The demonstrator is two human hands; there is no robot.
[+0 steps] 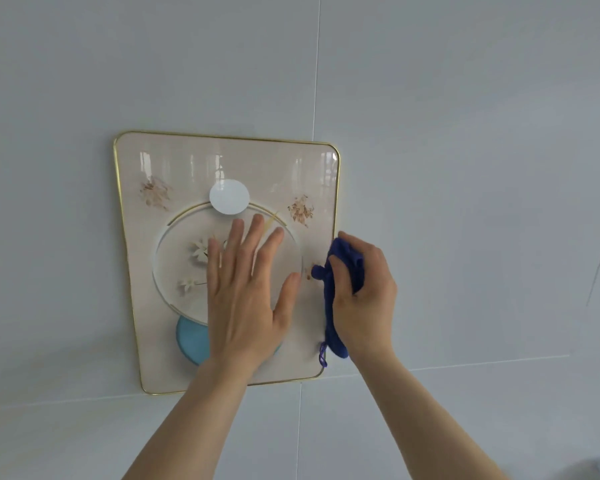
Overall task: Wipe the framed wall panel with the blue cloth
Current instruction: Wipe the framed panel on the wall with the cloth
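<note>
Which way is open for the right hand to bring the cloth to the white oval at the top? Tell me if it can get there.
Probably yes. The right hand holds the blue cloth at the panel's right edge; the glass up-left to the white oval looks bare. The left hand lies flat just below it.

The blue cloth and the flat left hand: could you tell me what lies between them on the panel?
In the head view, only bare panel surface lies between the left hand and the blue cloth bunched in the right hand, apart from a small brownish printed motif.
</note>
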